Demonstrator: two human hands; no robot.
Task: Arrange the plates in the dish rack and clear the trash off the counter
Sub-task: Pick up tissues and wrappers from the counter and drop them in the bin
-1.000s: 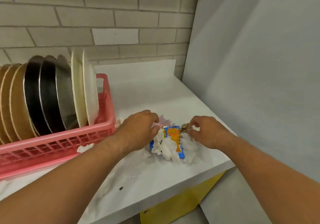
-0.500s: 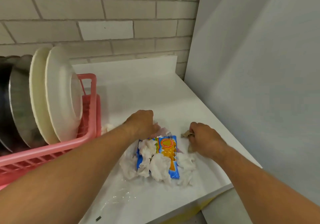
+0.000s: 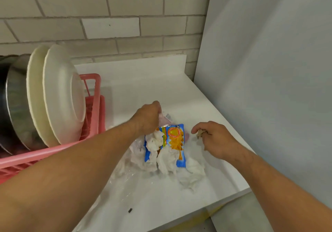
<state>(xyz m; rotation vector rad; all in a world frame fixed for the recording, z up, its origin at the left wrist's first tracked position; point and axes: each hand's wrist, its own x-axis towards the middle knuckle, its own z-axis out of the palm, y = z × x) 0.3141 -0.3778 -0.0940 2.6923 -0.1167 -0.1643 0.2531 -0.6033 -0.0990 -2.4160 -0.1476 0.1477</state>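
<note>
A pile of trash lies on the white counter [image 3: 147, 91]: a blue and orange snack wrapper [image 3: 173, 142], crumpled white tissues [image 3: 166, 161] and clear plastic film [image 3: 125, 176]. My left hand [image 3: 147, 117] sits at the pile's far left edge, fingers curled down onto a pinkish scrap [image 3: 164, 117]. To the right of the pile, my right hand [image 3: 214, 139] pinches a small brownish crumpled scrap [image 3: 199, 134]. The pink dish rack [image 3: 89, 106] at the left holds upright white plates [image 3: 61, 95] and dark metal ones [image 3: 16, 99].
A grey panel [image 3: 269, 88] walls off the counter's right side, and a tiled wall [image 3: 107, 25] stands behind it. The counter's front edge runs diagonally at the lower right, with a yellow cabinet front below. A small dark speck [image 3: 130, 210] lies near the front.
The view has turned right and drawn closer. My left hand has reached farther back over the pile. My right hand has drawn slightly right, away from the wrapper, with the brown scrap.
</note>
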